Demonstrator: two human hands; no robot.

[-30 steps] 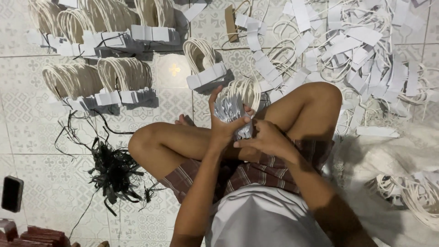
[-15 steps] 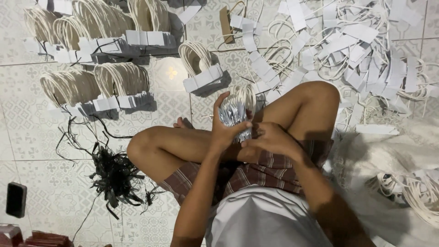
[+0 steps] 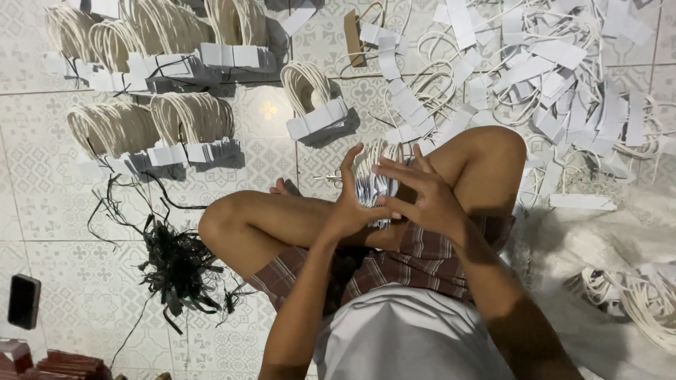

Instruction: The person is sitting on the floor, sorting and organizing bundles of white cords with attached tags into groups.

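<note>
While left hand (image 3: 350,204) grips stack of white tags with cord loops (image 3: 374,179) over our knees, right hand (image 3: 422,197) spreads fingers against it — several tied bundles (image 3: 186,130) lie finished; big loose heap (image 3: 556,77) remains unsorted.

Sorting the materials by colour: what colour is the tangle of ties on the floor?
Black, seen in the head view: the tangle of ties.

Between your hands, left hand (image 3: 348,207) and right hand (image 3: 422,200), above your crossed legs: bundle of tagged cord loops (image 3: 373,176). Just beyond it on the floor (image 3: 42,211): single tied bundle (image 3: 313,105). Far left: rows of tied bundles (image 3: 148,84). Far right: loose heap of tags and cords (image 3: 556,77). Left of your knee: tangle of ties (image 3: 176,271). Further left, near the edge: phone (image 3: 23,301).
</note>
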